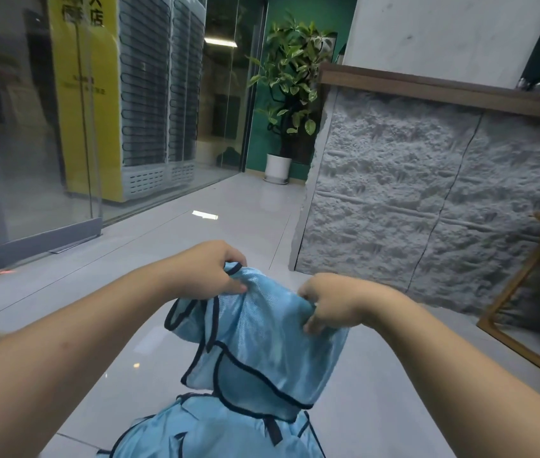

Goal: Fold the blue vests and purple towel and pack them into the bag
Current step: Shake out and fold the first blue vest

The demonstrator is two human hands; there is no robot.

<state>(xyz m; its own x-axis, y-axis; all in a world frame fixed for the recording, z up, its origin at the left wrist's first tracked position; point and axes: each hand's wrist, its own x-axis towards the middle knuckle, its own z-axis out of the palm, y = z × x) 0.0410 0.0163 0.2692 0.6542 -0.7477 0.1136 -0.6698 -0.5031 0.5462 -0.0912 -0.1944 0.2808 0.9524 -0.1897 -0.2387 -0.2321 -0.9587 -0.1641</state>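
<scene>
A light blue mesh vest [258,338] with dark trim hangs in the air in front of me, bunched and drooping. My left hand [210,271] pinches its upper left edge. My right hand [329,302] grips the upper right edge, fingers curled into the cloth. Below it, at the bottom of the view, lies more blue vest fabric [209,431] with the same dark trim. No purple towel and no bag are in sight.
Grey floor tiles [176,246] stretch ahead. A grey stone-faced counter [427,200] with a wooden top stands at the right, a wooden chair frame [523,292] beside it. A glass wall [47,127] runs along the left. A potted plant [291,94] stands at the back.
</scene>
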